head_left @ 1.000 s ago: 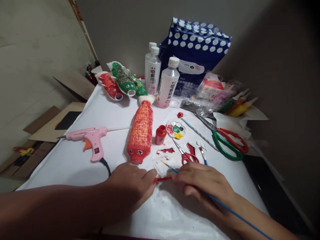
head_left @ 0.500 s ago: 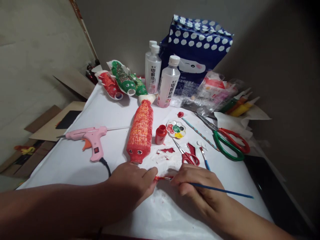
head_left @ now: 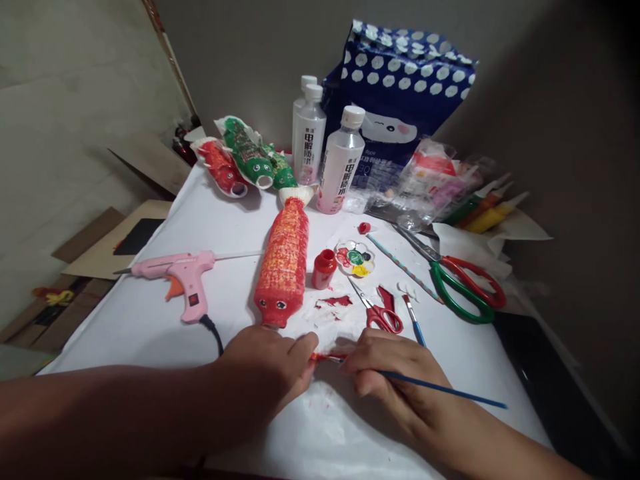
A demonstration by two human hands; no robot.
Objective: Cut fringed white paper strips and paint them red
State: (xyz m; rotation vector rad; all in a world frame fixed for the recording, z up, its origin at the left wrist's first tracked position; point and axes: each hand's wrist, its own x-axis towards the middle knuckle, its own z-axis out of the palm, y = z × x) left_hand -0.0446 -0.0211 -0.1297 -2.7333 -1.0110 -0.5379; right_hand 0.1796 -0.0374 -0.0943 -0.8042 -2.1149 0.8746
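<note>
My right hand [head_left: 400,380] is closed around a thin paintbrush with a blue handle [head_left: 445,390], its bristle end pointing left. The brush tip meets a small red piece [head_left: 320,357] at the fingertips of my left hand [head_left: 273,360]. Those left fingers are pinched together on the piece, and most of it is hidden, so its kind is unclear. Just beyond my left hand lies a red and orange fish figure [head_left: 283,267] with two eyes and a white tail. An uncapped red paint jar [head_left: 324,269] stands beside it, near a flower-shaped palette [head_left: 355,259] with several colours.
Small red scissors [head_left: 385,320], another brush [head_left: 414,321] and large red-and-green scissors [head_left: 463,293] lie to the right. A pink glue gun [head_left: 185,280] rests at left. Behind are fish figures [head_left: 247,157], bottles [head_left: 343,163] and a blue bag [head_left: 400,87]. A black slab [head_left: 545,373] lies far right.
The view has shifted slightly. The brush handle's rear end has dipped a little, while both hands stay in nearly the same place and keep their grips.
</note>
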